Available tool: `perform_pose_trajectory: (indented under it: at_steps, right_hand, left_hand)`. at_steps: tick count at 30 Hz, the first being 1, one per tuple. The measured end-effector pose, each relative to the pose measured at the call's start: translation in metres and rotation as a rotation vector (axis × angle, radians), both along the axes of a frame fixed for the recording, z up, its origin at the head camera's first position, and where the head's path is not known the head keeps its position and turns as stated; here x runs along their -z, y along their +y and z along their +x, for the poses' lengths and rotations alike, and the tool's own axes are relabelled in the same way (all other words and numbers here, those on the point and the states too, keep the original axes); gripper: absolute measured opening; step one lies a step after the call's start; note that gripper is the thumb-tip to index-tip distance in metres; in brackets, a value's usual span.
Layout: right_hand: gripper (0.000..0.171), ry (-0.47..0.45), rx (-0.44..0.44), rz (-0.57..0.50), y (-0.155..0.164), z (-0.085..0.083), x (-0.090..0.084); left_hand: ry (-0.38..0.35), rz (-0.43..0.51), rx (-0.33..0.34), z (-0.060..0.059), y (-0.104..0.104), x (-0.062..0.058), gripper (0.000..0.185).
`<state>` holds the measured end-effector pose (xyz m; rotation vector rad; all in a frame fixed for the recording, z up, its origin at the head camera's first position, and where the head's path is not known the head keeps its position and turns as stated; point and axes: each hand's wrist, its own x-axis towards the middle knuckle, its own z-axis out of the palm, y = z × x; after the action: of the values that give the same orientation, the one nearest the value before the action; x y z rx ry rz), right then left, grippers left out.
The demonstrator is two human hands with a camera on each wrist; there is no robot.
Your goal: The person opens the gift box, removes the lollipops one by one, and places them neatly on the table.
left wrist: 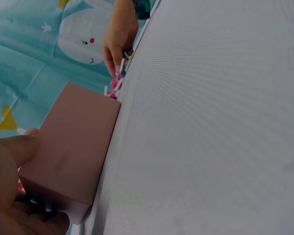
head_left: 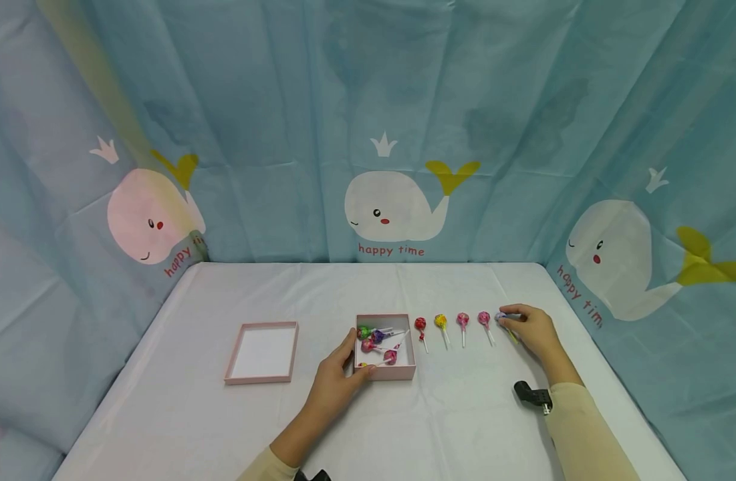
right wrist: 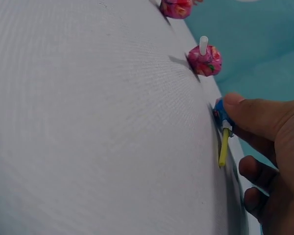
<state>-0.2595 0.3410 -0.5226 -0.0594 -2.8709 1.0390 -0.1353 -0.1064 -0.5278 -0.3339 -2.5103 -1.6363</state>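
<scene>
Lollipops lined up right of the pink box (head_left: pixel 394 371).
Left hand (head_left: pixel 334 384) grips the box's corner; right hand (head_left: pixel 533 331) pinches a blue lollipop (right wrist: pixel 221 113) on the bench (head_left: pixel 464 414).

This looks like a staged recording booth rather than a lived-in room. A table (head_left: pixel 223 414) under a plain white cloth fills the floor of the view, and light blue fabric (head_left: pixel 283 100) hangs as a backdrop on the far side and runs down the left and right, creased and draped. Cartoon whales (head_left: pixel 394 204) with little crowns are printed on it, with "happy time" lettered beneath. No walls, furniture or windows show past the cloth. On the near right, a small black device (head_left: pixel 531 394) is strapped at the person's wrist, over a pale sleeve (head_left: pixel 584 434).
</scene>
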Motion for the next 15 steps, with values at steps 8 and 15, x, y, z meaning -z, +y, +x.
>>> perform_pose_trajectory:
  at_steps: [8, 15]
  right_hand:
    - [0.033, 0.042, 0.025, 0.009, 0.001, 0.000, -0.001]
    - [0.038, 0.054, 0.036, 0.008, -0.001, 0.000, -0.011]
  left_hand:
    - [-0.011, 0.002, -0.002, -0.001, 0.000, 0.001, 0.089]
    - [-0.039, -0.007, -0.007, -0.001, 0.000, 0.000, 0.089]
